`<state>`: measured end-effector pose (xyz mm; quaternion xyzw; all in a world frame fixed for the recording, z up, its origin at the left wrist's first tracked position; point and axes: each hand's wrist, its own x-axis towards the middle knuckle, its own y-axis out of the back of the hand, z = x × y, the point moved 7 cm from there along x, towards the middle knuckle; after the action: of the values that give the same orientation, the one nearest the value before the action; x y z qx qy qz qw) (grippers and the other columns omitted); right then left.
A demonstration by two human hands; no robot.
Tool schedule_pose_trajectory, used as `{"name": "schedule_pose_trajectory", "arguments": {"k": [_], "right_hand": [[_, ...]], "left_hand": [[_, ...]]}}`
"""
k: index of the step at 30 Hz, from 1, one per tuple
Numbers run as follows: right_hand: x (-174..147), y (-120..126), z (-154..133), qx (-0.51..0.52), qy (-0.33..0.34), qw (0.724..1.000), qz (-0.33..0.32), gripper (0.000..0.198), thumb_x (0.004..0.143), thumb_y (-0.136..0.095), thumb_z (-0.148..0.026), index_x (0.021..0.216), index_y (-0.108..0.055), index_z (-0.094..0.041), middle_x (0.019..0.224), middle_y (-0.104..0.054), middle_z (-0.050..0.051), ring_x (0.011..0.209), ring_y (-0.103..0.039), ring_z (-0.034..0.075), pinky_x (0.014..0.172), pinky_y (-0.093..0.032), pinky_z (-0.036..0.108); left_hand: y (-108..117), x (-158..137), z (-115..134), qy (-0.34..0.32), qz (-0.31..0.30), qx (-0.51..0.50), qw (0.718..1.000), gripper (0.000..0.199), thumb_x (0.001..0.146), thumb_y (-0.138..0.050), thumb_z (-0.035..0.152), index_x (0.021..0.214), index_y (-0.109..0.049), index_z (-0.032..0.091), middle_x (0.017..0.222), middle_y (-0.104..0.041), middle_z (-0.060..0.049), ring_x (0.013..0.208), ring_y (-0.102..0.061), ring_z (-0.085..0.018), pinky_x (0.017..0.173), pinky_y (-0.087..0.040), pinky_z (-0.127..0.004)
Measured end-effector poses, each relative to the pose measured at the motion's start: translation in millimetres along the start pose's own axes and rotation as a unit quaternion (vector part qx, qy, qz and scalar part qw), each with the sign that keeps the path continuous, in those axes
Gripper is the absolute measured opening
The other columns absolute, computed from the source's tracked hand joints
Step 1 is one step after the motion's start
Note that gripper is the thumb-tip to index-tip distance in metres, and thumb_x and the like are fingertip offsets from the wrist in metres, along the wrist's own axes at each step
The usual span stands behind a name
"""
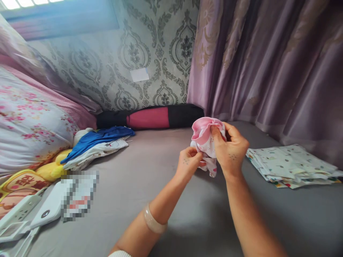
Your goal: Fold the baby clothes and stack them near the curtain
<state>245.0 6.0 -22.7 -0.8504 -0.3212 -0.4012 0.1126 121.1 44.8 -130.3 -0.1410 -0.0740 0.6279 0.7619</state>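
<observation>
A small pink and white printed garment [205,134], bunched up, hangs in the air above the bed between my hands. Its pink band forms a loose opening at the top, and a lower part with pink spots dangles beneath. My right hand [232,148] is closed on the band's right side, thumb pressed on the front. Lower down, my left hand [189,160] pinches the white cloth at its left edge. The garment hides some fingertips of both hands. Its exact kind cannot be made out.
Folded white printed cloths [293,166] lie on the grey bed sheet [150,178] at right. Blue clothing [99,139], a power strip [20,210] and a white device [52,201] lie at left. A black and red roll [148,117] rests along the wall; a purple curtain [257,64] hangs at right.
</observation>
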Motion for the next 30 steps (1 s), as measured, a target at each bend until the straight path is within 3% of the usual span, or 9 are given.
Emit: {"name": "schedule_pose_trajectory", "arguments": {"k": [4,9,13,15,18,21,24,26,30], "right_hand": [[9.7,16.7,3.4,-0.015,0.031,0.999,-0.005,0.037,0.087,-0.056,-0.050,0.101,-0.069,-0.019,0.085,-0.069,0.004,0.074,-0.062,0.017,0.072,-0.049,0.031],[16.8,21.6,-8.5,-0.027,0.075,0.996,-0.047,0.036,0.088,-0.056,-0.047,0.109,-0.068,-0.021,0.090,-0.071,0.004,0.073,-0.063,0.016,0.071,-0.048,0.028],[33.4,-0.4,-23.8,-0.004,0.079,0.980,-0.181,0.037,0.082,-0.063,-0.050,0.103,-0.070,-0.021,0.083,-0.072,0.002,0.067,-0.062,0.014,0.063,-0.048,0.026],[43.7,-12.7,-28.1,0.026,0.062,0.959,-0.274,0.038,0.077,-0.067,-0.053,0.098,-0.071,-0.021,0.077,-0.071,0.001,0.064,-0.062,0.015,0.058,-0.048,0.025],[58.2,-20.4,-28.6,0.054,0.025,0.928,-0.368,0.040,0.067,-0.073,-0.056,0.084,-0.072,-0.019,0.064,-0.067,-0.001,0.057,-0.061,0.015,0.051,-0.048,0.026],[72.1,-16.6,-26.2,0.048,0.003,0.926,-0.374,0.037,0.061,-0.077,-0.053,0.069,-0.070,-0.018,0.055,-0.062,-0.003,0.054,-0.060,0.014,0.052,-0.049,0.027],[77.8,-16.2,-34.4,0.062,0.021,0.921,-0.384,0.034,0.062,-0.076,-0.052,0.065,-0.069,-0.019,0.055,-0.062,-0.003,0.057,-0.059,0.013,0.054,-0.050,0.027],[79.3,-18.6,-45.0,0.067,0.047,0.917,-0.391,0.034,0.066,-0.074,-0.053,0.069,-0.071,-0.020,0.061,-0.065,-0.002,0.062,-0.061,0.014,0.058,-0.050,0.028],[89.7,-22.7,-65.1,0.070,0.133,0.942,-0.301,0.033,0.078,-0.065,-0.053,0.082,-0.073,-0.021,0.093,-0.070,0.004,0.089,-0.063,0.018,0.078,-0.051,0.034]], "left_hand": [[31.2,-2.3,23.5,-0.007,0.039,-0.014,0.999,0.014,0.063,-0.071,0.022,0.069,-0.065,0.012,0.063,-0.064,-0.004,0.056,-0.062,-0.014,0.055,-0.053,-0.026],[86.7,-9.2,91.2,-0.100,0.147,0.000,0.984,0.012,0.061,-0.068,0.017,0.071,-0.065,0.012,0.063,-0.062,-0.002,0.056,-0.058,-0.013,0.054,-0.049,-0.025],[120.9,-27.0,159.4,-0.250,0.208,0.059,0.944,0.004,0.068,-0.063,0.018,0.069,-0.062,0.014,0.057,-0.055,0.002,0.051,-0.048,-0.009,0.046,-0.037,-0.018],[128.4,-39.5,188.3,-0.304,0.186,0.114,0.927,0.006,0.072,-0.065,0.021,0.074,-0.064,0.015,0.059,-0.055,0.002,0.051,-0.047,-0.008,0.046,-0.035,-0.018],[134.7,-55.5,214.5,-0.316,0.122,0.208,0.918,0.012,0.070,-0.073,0.023,0.079,-0.068,0.017,0.056,-0.053,0.004,0.046,-0.041,-0.007,0.044,-0.032,-0.018],[144.1,-63.1,224.8,-0.294,0.082,0.263,0.915,0.015,0.064,-0.079,0.022,0.076,-0.072,0.018,0.053,-0.054,0.004,0.046,-0.043,-0.008,0.045,-0.031,-0.020],[150.6,-63.3,233.0,-0.292,0.082,0.312,0.901,0.016,0.059,-0.082,0.023,0.071,-0.074,0.016,0.059,-0.061,0.000,0.053,-0.050,-0.012,0.050,-0.035,-0.022],[148.6,-65.6,243.8,-0.331,0.100,0.345,0.873,0.016,0.059,-0.082,0.027,0.069,-0.074,0.017,0.065,-0.063,-0.002,0.058,-0.052,-0.013,0.053,-0.038,-0.023],[137.8,-80.4,267.6,-0.487,0.186,0.326,0.789,0.013,0.064,-0.079,0.030,0.072,-0.075,0.020,0.083,-0.065,-0.002,0.076,-0.056,-0.014,0.065,-0.044,-0.023]]}}
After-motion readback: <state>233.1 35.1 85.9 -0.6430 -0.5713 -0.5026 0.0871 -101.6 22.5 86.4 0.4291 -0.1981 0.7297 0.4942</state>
